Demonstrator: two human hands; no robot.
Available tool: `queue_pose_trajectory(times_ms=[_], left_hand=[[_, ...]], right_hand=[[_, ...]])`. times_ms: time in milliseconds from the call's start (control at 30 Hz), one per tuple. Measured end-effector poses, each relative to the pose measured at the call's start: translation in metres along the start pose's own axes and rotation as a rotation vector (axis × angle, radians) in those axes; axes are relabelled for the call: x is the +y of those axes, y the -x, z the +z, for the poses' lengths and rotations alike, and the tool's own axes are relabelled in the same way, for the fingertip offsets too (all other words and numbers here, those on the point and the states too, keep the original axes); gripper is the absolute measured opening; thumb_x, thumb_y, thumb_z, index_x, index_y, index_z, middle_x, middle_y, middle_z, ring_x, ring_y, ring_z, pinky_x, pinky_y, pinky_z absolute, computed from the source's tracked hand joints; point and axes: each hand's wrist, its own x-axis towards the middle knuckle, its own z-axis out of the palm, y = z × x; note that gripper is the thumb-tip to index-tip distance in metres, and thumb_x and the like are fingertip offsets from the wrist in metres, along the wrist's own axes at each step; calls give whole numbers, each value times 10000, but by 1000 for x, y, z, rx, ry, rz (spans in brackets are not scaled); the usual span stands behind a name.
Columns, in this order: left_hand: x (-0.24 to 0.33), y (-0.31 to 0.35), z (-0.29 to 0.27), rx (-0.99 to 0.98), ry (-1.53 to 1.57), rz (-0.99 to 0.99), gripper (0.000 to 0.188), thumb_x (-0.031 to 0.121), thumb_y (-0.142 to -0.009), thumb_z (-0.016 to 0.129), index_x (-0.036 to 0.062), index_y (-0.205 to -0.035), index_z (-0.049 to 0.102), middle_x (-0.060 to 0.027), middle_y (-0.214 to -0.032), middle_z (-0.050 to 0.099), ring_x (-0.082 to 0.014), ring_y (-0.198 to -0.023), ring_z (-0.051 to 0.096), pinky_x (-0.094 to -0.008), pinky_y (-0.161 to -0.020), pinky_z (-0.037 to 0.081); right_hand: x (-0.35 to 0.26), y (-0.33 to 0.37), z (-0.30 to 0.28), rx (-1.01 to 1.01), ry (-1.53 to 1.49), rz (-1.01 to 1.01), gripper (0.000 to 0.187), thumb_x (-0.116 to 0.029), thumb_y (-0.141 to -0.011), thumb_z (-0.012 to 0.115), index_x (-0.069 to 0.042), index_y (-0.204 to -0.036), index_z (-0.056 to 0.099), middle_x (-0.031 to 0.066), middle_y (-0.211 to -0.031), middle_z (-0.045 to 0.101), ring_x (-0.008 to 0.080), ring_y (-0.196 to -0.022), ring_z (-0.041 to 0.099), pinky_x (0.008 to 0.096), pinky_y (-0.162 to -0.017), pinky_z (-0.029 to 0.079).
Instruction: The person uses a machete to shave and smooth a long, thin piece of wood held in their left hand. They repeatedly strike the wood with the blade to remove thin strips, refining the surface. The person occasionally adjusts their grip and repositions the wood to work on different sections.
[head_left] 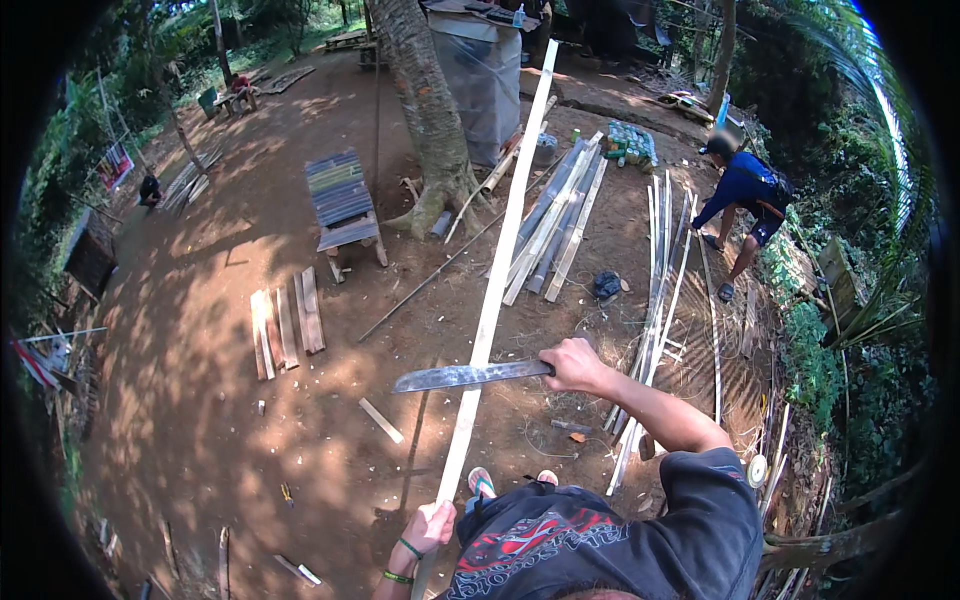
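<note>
My left hand (430,526) is closed around the lower end of a long pale split-bamboo strip (508,232), which slants up and away in front of me. In my right hand (577,365) is the handle of a machete (450,378). Its broad, dull blade points left and lies across the strip, about a third of the way up from my left hand. Whether the edge bites into the bamboo cannot be made out.
Split bamboo (575,215) lies stacked ahead, with long thin strips (657,290) to its right. A co-worker (750,188) in blue bends beside them. A slatted bench (340,190) stands by a tree trunk (422,100). Short boards (312,315) and pliers (287,494) lie on the dirt.
</note>
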Motion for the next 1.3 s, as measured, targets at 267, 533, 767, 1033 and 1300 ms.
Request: queue_pose_trajectory(times_ms=[267, 533, 767, 1033, 1300], left_hand=[[29, -5, 1, -115, 196, -58, 393, 361, -1070, 430, 82, -795, 453, 43, -579, 350, -59, -446, 321, -243, -409, 272], [26, 4, 10, -165, 160, -43, 411, 365, -1075, 412, 93, -768, 429, 51, -586, 330, -54, -457, 300, -236, -419, 251], [31, -6, 8, -190, 143, -52, 415, 348, -1078, 404, 84, -758, 409, 46, -587, 318, -65, -457, 299, -248, -418, 263], [38, 3, -2, -97, 94, -92, 395, 350, -1061, 459, 71, -781, 464, 43, -588, 370, -62, -476, 368, -240, -433, 310], [41, 12, 14, -120, 57, -55, 347, 284, -1068, 448, 86, -785, 481, 57, -611, 368, -57, -474, 354, -231, -434, 296]], right_hand=[[7, -18, -29, 107, -31, 342, 180, -218, -763, 626, -55, -802, 691, 195, -607, 638, 380, -627, 676, 508, -664, 565], [47, -27, -51, 267, -18, 416, 193, -204, -765, 631, -24, -787, 698, 195, -657, 669, 355, -603, 678, 484, -639, 562], [-16, -11, -43, 30, 153, 37, 162, -237, -708, 658, -78, -726, 633, 195, -600, 617, 408, -634, 658, 511, -669, 550], [33, -21, -50, 116, 110, 308, 148, -200, -754, 633, -95, -826, 708, 161, -635, 661, 344, -607, 677, 487, -656, 564], [76, -31, -74, 322, 204, 378, 193, -233, -759, 641, -50, -793, 691, 215, -672, 659, 403, -645, 672, 494, -657, 555]])
